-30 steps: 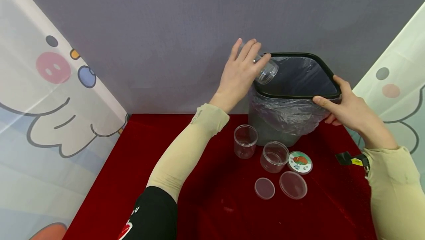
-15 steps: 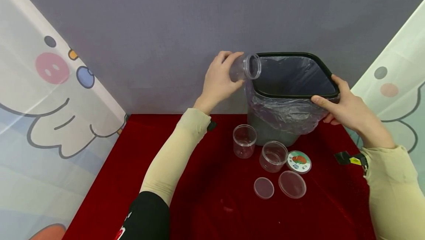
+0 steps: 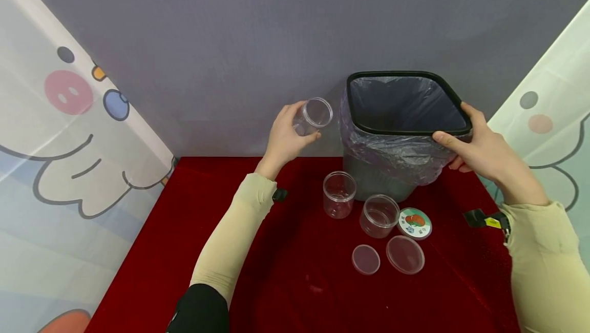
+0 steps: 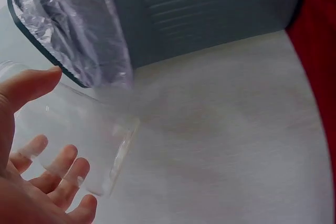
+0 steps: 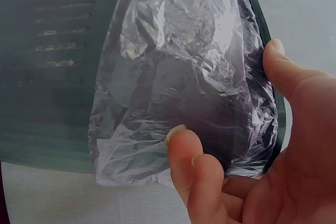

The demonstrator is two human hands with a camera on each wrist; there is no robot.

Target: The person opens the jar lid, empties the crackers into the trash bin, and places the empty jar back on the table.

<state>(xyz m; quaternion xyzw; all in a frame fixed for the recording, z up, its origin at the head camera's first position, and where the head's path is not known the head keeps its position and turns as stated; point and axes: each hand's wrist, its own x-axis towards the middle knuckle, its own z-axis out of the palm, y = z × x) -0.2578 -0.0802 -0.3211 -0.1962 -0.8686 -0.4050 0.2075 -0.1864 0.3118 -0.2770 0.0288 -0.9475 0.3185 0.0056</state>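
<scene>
My left hand (image 3: 284,137) grips a clear plastic jar (image 3: 313,115), lidless and tilted, left of the trash can; in the left wrist view the thumb and fingers curve round the jar (image 4: 79,129). The grey trash can (image 3: 375,177) has a black rim and a translucent bag (image 3: 405,156) folded over it. With thumb and fingers, my right hand (image 3: 484,148) holds the can's rim at its right front corner. In the right wrist view the fingers of the right hand (image 5: 310,114) lie against the bag (image 5: 173,77).
Two open clear jars, a taller one (image 3: 338,202) and a shorter one (image 3: 378,223), stand before the can. Beside them lie a lid with a green and orange picture (image 3: 415,223) and two clear lids, one small (image 3: 366,259), one larger (image 3: 405,255). Red cloth (image 3: 286,271) covers the table.
The left hand has carried the jar from over the can's left rim leftward and down, turning its mouth more upward. The right hand stays at the rim.
</scene>
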